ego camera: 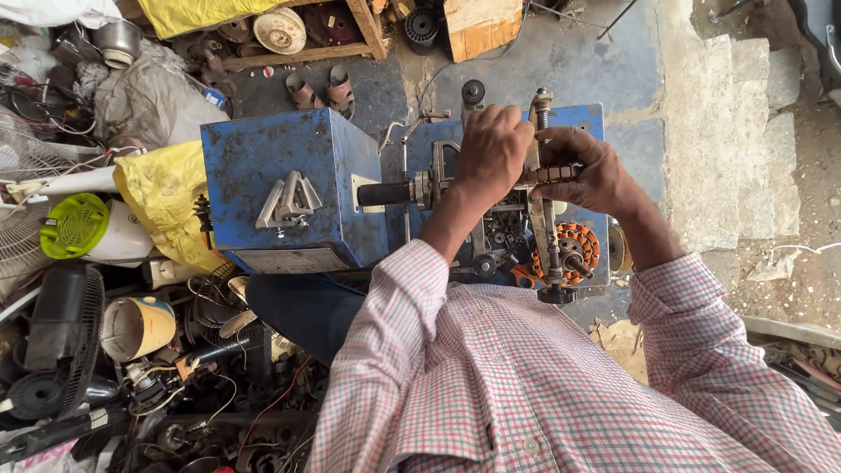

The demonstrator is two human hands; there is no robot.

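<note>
Over the blue machine (272,175), both hands (left (491,149), right (589,171)) close fingers round its notched bar (550,174).

Both hands are working close together, arms reaching forward.
The left hand (491,153) is curling its fingers downward, knuckles up; the right hand (589,171) is closing in a grip just beside it, both forearms emerging from checked sleeves.

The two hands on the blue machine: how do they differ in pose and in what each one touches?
The left hand is curled knuckles-up over the machine's middle, just right of the black handle; the right hand grips a dark ridged bar beside the upright threaded rod. The left forearm runs up from the lower left; the right comes in from the right. Both wear checked sleeves and work over the blue machine.
</note>
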